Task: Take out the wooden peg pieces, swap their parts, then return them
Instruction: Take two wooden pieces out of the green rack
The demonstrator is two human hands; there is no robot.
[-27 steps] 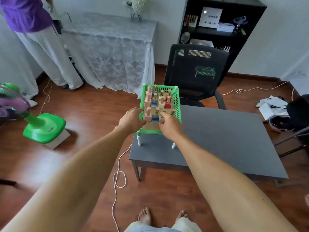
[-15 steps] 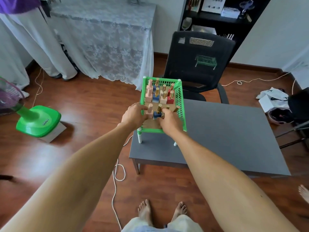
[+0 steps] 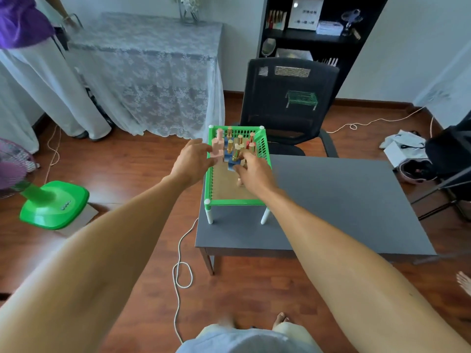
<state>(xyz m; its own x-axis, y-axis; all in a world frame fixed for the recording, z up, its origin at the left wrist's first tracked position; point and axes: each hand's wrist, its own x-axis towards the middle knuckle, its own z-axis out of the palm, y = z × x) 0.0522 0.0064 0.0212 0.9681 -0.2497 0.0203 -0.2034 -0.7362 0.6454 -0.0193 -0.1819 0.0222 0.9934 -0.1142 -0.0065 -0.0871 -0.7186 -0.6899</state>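
Head view shows an early stage: left hand (image 3: 192, 159) grips a pink peg piece (image 3: 216, 148), right hand (image 3: 251, 169) pinches a blue peg piece (image 3: 233, 163), both pieces inside the green basket (image 3: 235, 201), nothing swapped.

Near side of the green basket (image 3: 207, 184) is bare behind the right grip (image 3: 251, 171); ahead, upright wooden pegs (image 3: 235, 146) crowd its far end. Basket walls hem both grips; the left grip (image 3: 195, 159) sits at the outer wall. Right of them the grey surface (image 3: 344, 200) lies open.
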